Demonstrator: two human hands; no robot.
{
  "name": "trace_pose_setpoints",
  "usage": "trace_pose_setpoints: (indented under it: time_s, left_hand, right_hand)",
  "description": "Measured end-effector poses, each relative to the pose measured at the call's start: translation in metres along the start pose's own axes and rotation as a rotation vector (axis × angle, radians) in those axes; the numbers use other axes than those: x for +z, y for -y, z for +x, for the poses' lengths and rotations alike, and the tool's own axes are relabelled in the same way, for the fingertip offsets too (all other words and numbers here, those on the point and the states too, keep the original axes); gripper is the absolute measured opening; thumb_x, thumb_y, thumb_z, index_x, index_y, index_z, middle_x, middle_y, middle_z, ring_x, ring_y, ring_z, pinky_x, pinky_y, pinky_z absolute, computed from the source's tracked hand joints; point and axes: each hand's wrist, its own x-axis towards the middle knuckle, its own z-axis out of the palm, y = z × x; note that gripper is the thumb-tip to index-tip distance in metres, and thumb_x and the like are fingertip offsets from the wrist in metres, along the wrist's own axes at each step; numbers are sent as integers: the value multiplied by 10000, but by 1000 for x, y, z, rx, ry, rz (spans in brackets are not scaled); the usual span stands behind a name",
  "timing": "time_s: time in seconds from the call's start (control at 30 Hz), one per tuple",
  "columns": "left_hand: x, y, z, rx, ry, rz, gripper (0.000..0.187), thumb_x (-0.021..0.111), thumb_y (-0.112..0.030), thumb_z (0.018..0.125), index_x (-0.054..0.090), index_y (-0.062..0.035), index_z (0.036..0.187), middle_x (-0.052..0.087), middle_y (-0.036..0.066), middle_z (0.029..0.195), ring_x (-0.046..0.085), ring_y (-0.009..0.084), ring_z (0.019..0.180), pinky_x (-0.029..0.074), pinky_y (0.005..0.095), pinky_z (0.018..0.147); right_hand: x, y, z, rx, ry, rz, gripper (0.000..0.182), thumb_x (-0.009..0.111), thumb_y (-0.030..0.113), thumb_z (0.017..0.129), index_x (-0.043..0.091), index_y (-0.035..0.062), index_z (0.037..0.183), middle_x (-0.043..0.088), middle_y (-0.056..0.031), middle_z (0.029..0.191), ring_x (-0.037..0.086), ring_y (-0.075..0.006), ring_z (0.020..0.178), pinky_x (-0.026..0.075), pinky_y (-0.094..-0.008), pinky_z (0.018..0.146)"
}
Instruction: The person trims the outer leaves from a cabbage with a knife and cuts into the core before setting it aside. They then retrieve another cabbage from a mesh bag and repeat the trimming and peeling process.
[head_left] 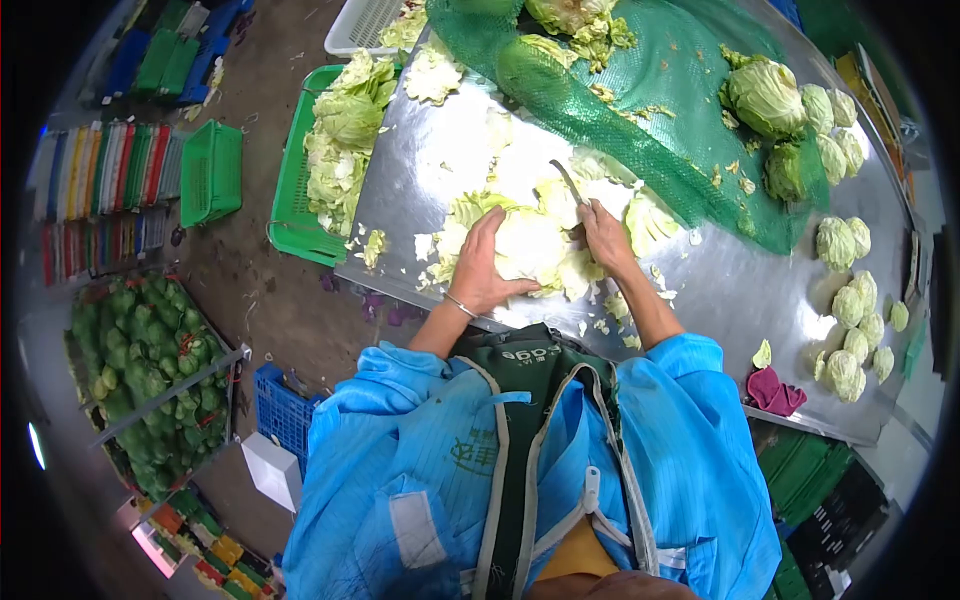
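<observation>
My right hand [607,240] is closed round a knife [566,178] whose narrow curved blade points away from me over the metal table. My left hand [483,272], with a bangle at the wrist, cups the near left side of pale lettuce [532,245]. Its thumb and fingers are spread round the leaves, which lie between my two hands. Loose trimmed leaves [650,225] lie just right of the knife hand. The knife's handle is mostly hidden in my fist.
A green net [640,120] with untrimmed lettuce heads [765,97] covers the table's far side. Several trimmed heads [846,303] and a dark red cloth [775,392] lie at right. A green crate [283,215] of leaves stands at the left edge. A caged vegetable bin [240,385] stands farther left.
</observation>
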Motion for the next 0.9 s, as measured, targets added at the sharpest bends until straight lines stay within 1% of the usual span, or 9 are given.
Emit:
trace_pose_setpoints:
  time_s: [0.2,0.33,0.37,0.47,0.5,0.53,0.6,0.7,0.9]
  left_hand:
    - [-2,0,-22,-235,-82,-203,1044,881,-350,570,319,11,1372,368,228,1374,382,363,1286,340,431,1070]
    - [14,-3,-20,-275,-163,-125,1066,881,-339,562,285,24,1368,382,243,1336,392,372,1265,351,431,1057]
    - [12,-4,-16,-273,-138,-125,1079,884,-345,557,277,26,1368,374,248,1340,383,377,1271,348,434,1059]
    - [3,-13,-11,-220,-103,-60,1120,892,-369,539,257,32,1369,351,259,1352,359,393,1286,341,446,1063]
    - [4,-15,-6,-149,-126,0,1133,894,-380,531,253,33,1369,344,261,1356,353,398,1288,340,451,1063]
    - [6,-17,-2,-75,-149,58,1147,897,-391,524,249,34,1369,337,263,1360,348,403,1291,339,457,1063]
    - [10,-20,1,-110,-159,83,1126,896,-416,512,292,42,1345,331,260,1363,352,412,1283,343,462,1059]
    - [14,-19,3,-176,-177,108,1037,907,-389,497,383,36,1284,375,238,1334,373,387,1270,356,451,1050]
    - [14,-18,10,-137,-140,46,1033,895,-376,517,381,47,1307,436,231,1292,438,378,1221,381,427,1028]
  right_hand:
    - [0,62,-76,-256,14,-144,343,431,287,988,467,66,1248,637,-249,789,627,-444,794,479,-474,687]
    - [-12,13,-37,139,-68,312,370,446,262,993,447,27,1278,683,-186,867,654,-359,854,493,-397,753]
    - [-22,13,-37,170,-89,178,443,453,246,990,381,0,1352,681,-204,973,655,-338,873,487,-401,813]
    - [-16,29,-46,-135,-205,-90,534,465,305,978,312,61,1427,613,-259,1151,629,-407,986,480,-445,864]
    - [-18,52,-56,-178,-121,-143,616,479,299,970,217,54,1471,518,-282,1291,576,-436,1086,453,-438,934]
    - [-19,71,-63,-139,23,-77,622,492,299,961,230,43,1464,494,-284,1317,560,-451,1105,446,-440,951]
    - [-14,79,-65,-329,136,-172,610,495,312,956,263,48,1455,458,-283,1351,556,-453,1113,449,-442,955]
    - [-3,71,-56,-493,185,-326,568,481,316,958,319,40,1428,471,-286,1327,577,-459,1059,477,-451,907]
    - [-3,80,-42,-395,159,-334,381,464,292,964,489,39,1249,580,-271,1132,604,-460,900,502,-482,751]
